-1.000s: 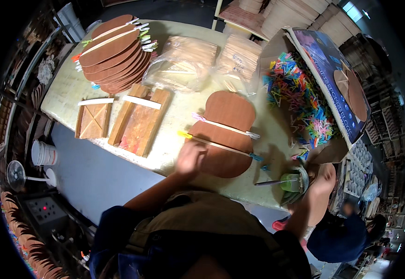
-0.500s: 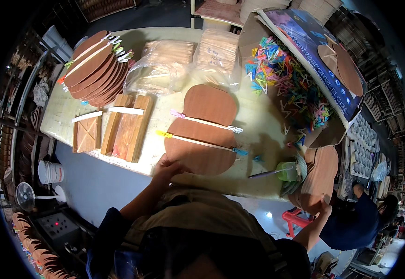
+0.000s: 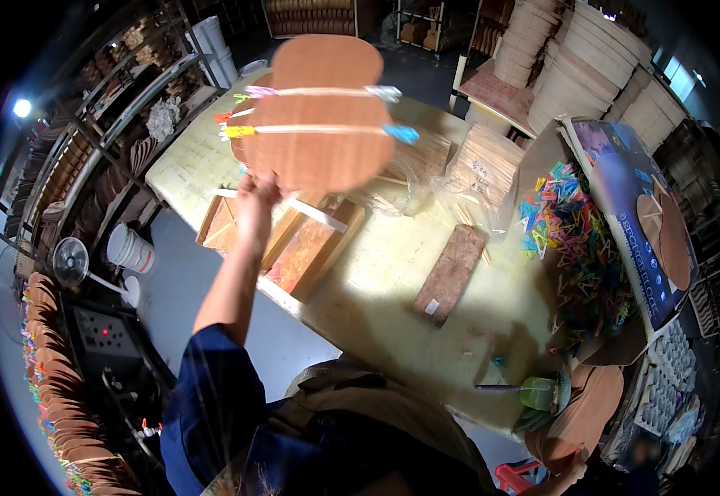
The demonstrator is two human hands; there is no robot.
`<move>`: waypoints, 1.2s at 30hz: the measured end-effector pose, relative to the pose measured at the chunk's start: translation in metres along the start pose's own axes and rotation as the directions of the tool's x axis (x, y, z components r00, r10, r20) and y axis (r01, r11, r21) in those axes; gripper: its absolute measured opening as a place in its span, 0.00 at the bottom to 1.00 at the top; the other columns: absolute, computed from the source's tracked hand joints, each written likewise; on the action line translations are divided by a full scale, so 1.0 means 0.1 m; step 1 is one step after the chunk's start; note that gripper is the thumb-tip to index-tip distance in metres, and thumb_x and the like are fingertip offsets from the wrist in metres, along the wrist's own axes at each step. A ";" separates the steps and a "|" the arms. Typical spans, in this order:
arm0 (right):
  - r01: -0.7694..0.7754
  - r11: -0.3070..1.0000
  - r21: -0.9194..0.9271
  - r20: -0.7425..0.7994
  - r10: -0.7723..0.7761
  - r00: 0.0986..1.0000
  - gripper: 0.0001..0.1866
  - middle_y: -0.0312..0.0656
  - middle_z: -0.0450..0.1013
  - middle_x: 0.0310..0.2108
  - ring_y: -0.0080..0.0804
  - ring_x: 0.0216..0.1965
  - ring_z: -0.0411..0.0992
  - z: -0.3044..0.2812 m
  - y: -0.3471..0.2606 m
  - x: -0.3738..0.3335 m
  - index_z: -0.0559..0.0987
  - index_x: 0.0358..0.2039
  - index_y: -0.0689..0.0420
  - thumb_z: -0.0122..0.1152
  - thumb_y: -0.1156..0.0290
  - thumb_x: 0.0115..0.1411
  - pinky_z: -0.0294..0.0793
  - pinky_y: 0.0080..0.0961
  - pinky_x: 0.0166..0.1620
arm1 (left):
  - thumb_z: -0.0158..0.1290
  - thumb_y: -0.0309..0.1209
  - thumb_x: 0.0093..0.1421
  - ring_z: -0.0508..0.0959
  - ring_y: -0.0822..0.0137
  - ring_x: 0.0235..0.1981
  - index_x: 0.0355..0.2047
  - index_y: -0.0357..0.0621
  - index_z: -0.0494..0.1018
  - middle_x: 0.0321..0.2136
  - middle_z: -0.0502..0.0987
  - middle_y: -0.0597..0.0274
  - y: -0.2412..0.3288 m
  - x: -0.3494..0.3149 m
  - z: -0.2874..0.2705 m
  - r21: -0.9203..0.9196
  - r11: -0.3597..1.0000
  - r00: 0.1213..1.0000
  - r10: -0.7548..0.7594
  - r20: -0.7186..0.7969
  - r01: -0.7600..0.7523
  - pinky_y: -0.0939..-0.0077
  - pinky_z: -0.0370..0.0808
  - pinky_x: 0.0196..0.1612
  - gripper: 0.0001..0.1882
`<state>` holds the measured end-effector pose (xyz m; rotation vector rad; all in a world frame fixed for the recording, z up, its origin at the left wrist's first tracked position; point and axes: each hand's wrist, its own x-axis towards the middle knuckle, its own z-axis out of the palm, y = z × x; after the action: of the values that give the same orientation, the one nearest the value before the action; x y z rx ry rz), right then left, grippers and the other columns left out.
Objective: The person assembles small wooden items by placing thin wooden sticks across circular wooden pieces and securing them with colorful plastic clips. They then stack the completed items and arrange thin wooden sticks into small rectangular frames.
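Note:
My left hand grips the near edge of a brown, figure-eight-shaped wooden instrument panel, raised over the table's far left. Two pale wooden strips cross it. A yellow clothespin and a blue clothespin pinch the near strip's ends; a pink clothespin and a white clothespin pinch the far one's. The raised panel mostly hides the stack of clipped panels behind it. At the lower right, my right hand is closed on the near edge of a bare panel on a pile.
A flat brown wooden block lies mid-table. Wooden trays sit at the left edge, bagged wooden strips farther back. At right stand a carton of colourful clothespins and a green cup beside a brush handle.
My left hand has lifted the clipped panel off the table and carried it to the far left, uncovering the wooden block. My right hand stays at the pile. The view has turned left.

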<state>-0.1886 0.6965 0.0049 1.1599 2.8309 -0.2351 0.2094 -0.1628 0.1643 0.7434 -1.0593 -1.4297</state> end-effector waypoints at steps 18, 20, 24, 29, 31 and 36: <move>0.315 0.940 -0.134 0.006 -0.317 0.948 0.35 0.46 0.69 0.50 0.48 0.50 0.68 -0.17 0.19 -0.01 0.71 0.50 0.56 0.54 0.40 0.51 0.66 0.46 0.52 | 0.52 0.35 0.60 0.66 0.41 0.50 0.57 0.36 0.60 0.50 0.63 0.38 -0.67 0.75 0.19 0.876 0.352 0.756 0.654 0.021 -0.329 0.56 0.60 0.56 0.27; 0.449 0.840 -0.304 0.063 -0.453 0.889 0.33 0.46 0.68 0.51 0.48 0.51 0.68 -0.19 0.19 -0.02 0.71 0.50 0.54 0.52 0.41 0.53 0.65 0.46 0.54 | 0.54 0.31 0.57 0.66 0.46 0.52 0.53 0.38 0.65 0.50 0.68 0.47 -0.91 -0.24 0.81 0.544 0.407 0.679 0.441 0.587 -0.734 0.58 0.58 0.57 0.24; 0.321 0.926 -0.200 0.099 -0.307 0.947 0.38 0.46 0.63 0.55 0.49 0.56 0.60 -0.15 -0.17 -0.16 0.66 0.54 0.51 0.58 0.42 0.47 0.60 0.50 0.56 | 0.57 0.28 0.51 0.64 0.49 0.55 0.54 0.40 0.65 0.53 0.67 0.49 -1.34 -2.23 1.70 -0.016 0.749 0.016 0.035 0.999 -0.663 0.55 0.59 0.58 0.28; -0.103 0.976 0.190 0.136 0.077 0.988 0.55 0.47 0.50 0.63 0.53 0.64 0.47 -0.21 -0.15 -0.27 0.59 0.59 0.46 0.75 0.42 0.31 0.52 0.62 0.59 | 0.53 0.38 0.54 0.50 0.50 0.65 0.62 0.31 0.51 0.63 0.52 0.46 -1.70 -4.05 2.56 -0.390 0.772 -0.634 -0.023 0.773 -0.503 0.56 0.49 0.65 0.39; -0.068 0.987 0.143 0.104 0.053 0.993 0.55 0.47 0.52 0.62 0.53 0.64 0.47 -0.29 -0.23 -0.38 0.60 0.59 0.46 0.74 0.41 0.32 0.53 0.62 0.59 | 0.53 0.39 0.54 0.46 0.51 0.67 0.62 0.31 0.50 0.64 0.49 0.45 -1.83 -4.47 2.78 -0.485 0.725 -0.671 0.043 0.741 -0.489 0.58 0.45 0.66 0.40; 0.035 0.973 0.226 0.087 -0.056 0.995 0.51 0.51 0.53 0.61 0.51 0.62 0.51 -0.19 0.07 -0.20 0.64 0.56 0.48 0.75 0.43 0.32 0.57 0.58 0.57 | 0.53 0.40 0.54 0.42 0.49 0.67 0.62 0.29 0.48 0.65 0.45 0.43 -2.10 -4.91 2.99 -0.557 0.587 -0.677 0.022 0.736 -0.588 0.59 0.42 0.67 0.42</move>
<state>-0.1691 0.6907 0.0254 1.0894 2.8070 -0.6102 -0.0717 0.3627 0.0273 -1.4433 -2.6542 -0.4917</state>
